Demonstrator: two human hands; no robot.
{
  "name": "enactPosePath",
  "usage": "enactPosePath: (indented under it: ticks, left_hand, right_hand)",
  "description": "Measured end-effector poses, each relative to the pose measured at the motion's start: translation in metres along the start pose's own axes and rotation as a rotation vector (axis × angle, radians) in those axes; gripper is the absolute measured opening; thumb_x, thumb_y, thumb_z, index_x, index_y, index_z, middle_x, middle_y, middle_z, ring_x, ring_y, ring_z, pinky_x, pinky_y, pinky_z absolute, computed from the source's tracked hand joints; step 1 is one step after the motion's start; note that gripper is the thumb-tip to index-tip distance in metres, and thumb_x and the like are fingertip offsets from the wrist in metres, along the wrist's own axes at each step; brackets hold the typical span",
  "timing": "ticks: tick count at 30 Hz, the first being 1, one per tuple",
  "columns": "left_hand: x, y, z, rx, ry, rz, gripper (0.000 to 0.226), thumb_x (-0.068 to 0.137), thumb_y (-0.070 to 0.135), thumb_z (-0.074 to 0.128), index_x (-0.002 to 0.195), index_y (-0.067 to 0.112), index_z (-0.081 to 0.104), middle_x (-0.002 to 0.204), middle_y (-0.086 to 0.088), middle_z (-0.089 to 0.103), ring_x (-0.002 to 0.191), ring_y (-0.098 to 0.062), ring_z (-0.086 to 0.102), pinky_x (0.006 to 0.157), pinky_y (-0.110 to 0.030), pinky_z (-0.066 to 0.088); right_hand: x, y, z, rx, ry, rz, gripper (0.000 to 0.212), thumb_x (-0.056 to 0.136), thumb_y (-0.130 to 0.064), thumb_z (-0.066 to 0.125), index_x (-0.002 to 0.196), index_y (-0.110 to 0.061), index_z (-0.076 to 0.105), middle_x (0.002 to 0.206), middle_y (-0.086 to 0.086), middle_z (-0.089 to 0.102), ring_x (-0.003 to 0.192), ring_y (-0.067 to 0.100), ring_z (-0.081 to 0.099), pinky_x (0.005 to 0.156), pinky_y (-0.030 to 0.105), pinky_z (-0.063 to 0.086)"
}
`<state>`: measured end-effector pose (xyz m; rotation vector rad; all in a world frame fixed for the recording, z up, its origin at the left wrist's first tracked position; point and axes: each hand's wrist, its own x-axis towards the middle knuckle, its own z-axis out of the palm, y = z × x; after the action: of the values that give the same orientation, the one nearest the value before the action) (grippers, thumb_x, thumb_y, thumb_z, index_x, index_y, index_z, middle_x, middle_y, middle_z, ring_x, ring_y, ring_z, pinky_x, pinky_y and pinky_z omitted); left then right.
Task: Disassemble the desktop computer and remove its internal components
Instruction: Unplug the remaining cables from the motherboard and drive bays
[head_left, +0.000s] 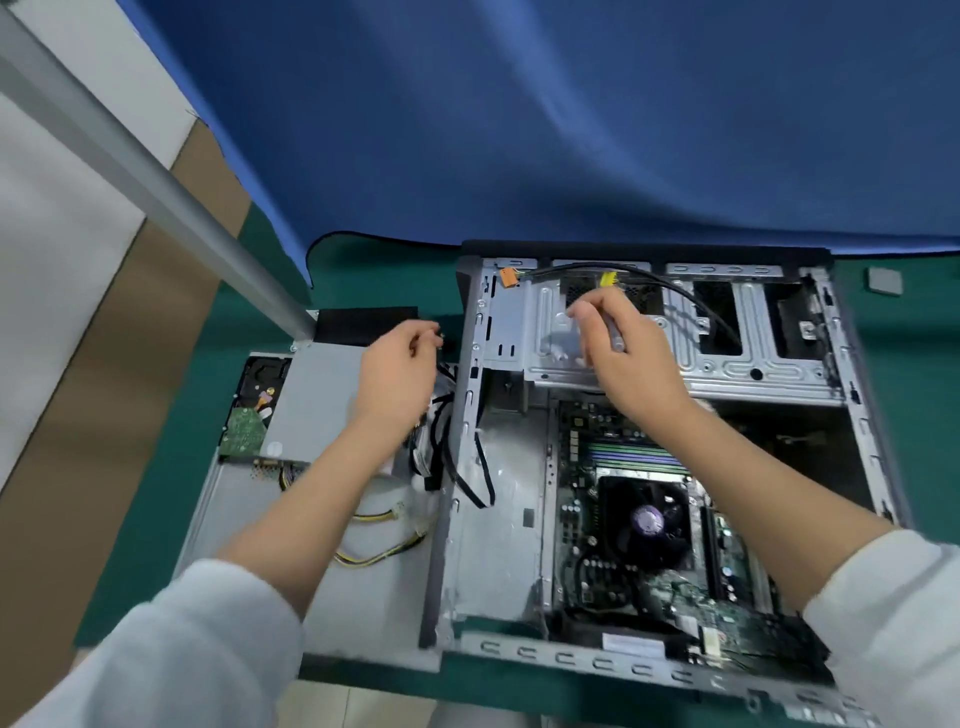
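Opened desktop computer case lying on its side on a green table, both hands at work above it.

Case: side panel off, motherboard and black CPU fan exposed; silver drive cage at the far end, a black cable with orange connector and yellow connector running across it. Right hand: over the drive cage, fingers curled around a slim silver tool, likely a screwdriver, though blur leaves this uncertain. Left hand: just left of the case, fingertips pinched together; whether they hold a small part cannot be told. Beneath the left hand: grey power supply with yellow-black wires, beside a hard drive. Blue cloth behind.
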<state>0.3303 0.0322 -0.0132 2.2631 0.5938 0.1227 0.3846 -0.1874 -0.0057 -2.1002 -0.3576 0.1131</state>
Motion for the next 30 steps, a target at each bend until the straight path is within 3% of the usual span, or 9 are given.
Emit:
enactPosePath:
  ticks: [4, 8, 12, 14, 17, 18, 21, 24, 30]
  left_hand:
    - [-0.069, 0.015, 0.018, -0.062, -0.008, -0.067, 0.037, 0.103, 0.03, 0.03, 0.08, 0.011, 0.052, 0.074, 0.0, 0.055, 0.07, -0.017, 0.048, 0.063, -0.031, 0.036]
    - [-0.097, 0.021, 0.028, 0.014, 0.03, -0.068, 0.038, 0.104, 0.029, 0.027, 0.123, 0.008, 0.051, 0.107, 0.001, 0.056, 0.097, -0.013, 0.049, 0.078, -0.024, 0.032]
    - [-0.115, 0.018, 0.031, 0.119, 0.052, -0.074, 0.043, 0.103, 0.031, 0.024, 0.137, 0.01, 0.039, 0.119, -0.012, 0.06, 0.107, -0.033, 0.056, 0.079, -0.033, 0.039]
    - [-0.122, 0.018, 0.032, 0.201, 0.069, -0.078, 0.044, 0.103, 0.033, 0.022, 0.137, 0.01, 0.038, 0.116, -0.014, 0.061, 0.102, -0.035, 0.058, 0.073, -0.033, 0.038]
    - [-0.121, 0.02, 0.033, 0.281, 0.092, -0.079, 0.041, 0.102, 0.032, 0.02, 0.126, 0.008, 0.042, 0.102, -0.014, 0.063, 0.087, -0.034, 0.059, 0.065, -0.034, 0.038]
    - [-0.119, 0.022, 0.033, 0.301, 0.097, -0.086, 0.039, 0.102, 0.031, 0.02, 0.121, 0.007, 0.044, 0.098, -0.014, 0.063, 0.081, -0.033, 0.058, 0.062, -0.034, 0.038]
    - [-0.116, 0.023, 0.034, 0.357, 0.091, -0.102, 0.036, 0.103, 0.03, 0.019, 0.113, 0.006, 0.044, 0.089, -0.015, 0.062, 0.07, -0.03, 0.052, 0.057, -0.034, 0.036]
    - [-0.115, 0.023, 0.036, 0.387, 0.082, -0.106, 0.036, 0.102, 0.029, 0.018, 0.117, 0.006, 0.042, 0.092, -0.015, 0.062, 0.075, -0.034, 0.058, 0.058, -0.034, 0.037]
    - [-0.114, 0.023, 0.037, 0.481, 0.08, -0.095, 0.033, 0.102, 0.025, 0.018, 0.118, 0.004, 0.038, 0.093, -0.017, 0.061, 0.078, -0.036, 0.061, 0.058, -0.035, 0.037]
  right_hand:
    - [-0.05, 0.008, -0.02, 0.124, -0.088, -0.04, 0.029, 0.095, -0.055, 0.033, 0.09, -0.036, 0.055, 0.059, -0.006, 0.055, 0.058, 0.01, 0.054, 0.063, 0.034, 0.045]
    - [-0.091, 0.026, -0.037, 0.023, -0.183, 0.007, 0.034, 0.092, -0.062, 0.028, 0.092, -0.039, 0.053, 0.06, -0.007, 0.059, 0.06, 0.01, 0.057, 0.068, 0.04, 0.048]
    - [-0.114, 0.04, -0.047, -0.024, -0.273, 0.1, 0.039, 0.089, -0.067, 0.024, 0.097, -0.041, 0.052, 0.063, -0.007, 0.062, 0.059, 0.008, 0.058, 0.069, 0.041, 0.048]
    - [-0.117, 0.046, -0.046, -0.037, -0.308, 0.159, 0.034, 0.09, -0.065, 0.026, 0.099, -0.042, 0.049, 0.063, -0.007, 0.062, 0.061, 0.008, 0.058, 0.072, 0.042, 0.049]
    - [-0.112, 0.054, -0.036, -0.008, -0.308, 0.248, 0.008, 0.094, -0.046, 0.041, 0.093, -0.039, 0.039, 0.067, -0.007, 0.061, 0.066, 0.015, 0.06, 0.074, 0.045, 0.05]
    - [-0.111, 0.054, -0.031, 0.014, -0.302, 0.263, 0.011, 0.095, -0.04, 0.045, 0.091, -0.035, 0.036, 0.069, -0.005, 0.062, 0.063, 0.016, 0.06, 0.071, 0.045, 0.052]
    - [-0.102, 0.051, -0.013, 0.056, -0.31, 0.253, 0.018, 0.096, -0.033, 0.049, 0.089, -0.027, 0.034, 0.068, -0.001, 0.066, 0.053, 0.009, 0.057, 0.051, 0.029, 0.047]
    - [-0.091, 0.052, 0.006, 0.0, -0.266, 0.224, 0.016, 0.094, -0.034, 0.056, 0.094, -0.023, 0.043, 0.068, -0.007, 0.066, 0.058, -0.004, 0.056, 0.055, 0.014, 0.04]
    - [-0.086, 0.057, 0.028, -0.121, -0.199, 0.219, 0.015, 0.093, -0.036, 0.056, 0.1, -0.022, 0.055, 0.094, -0.009, 0.067, 0.077, 0.01, 0.062, 0.066, 0.029, 0.049]
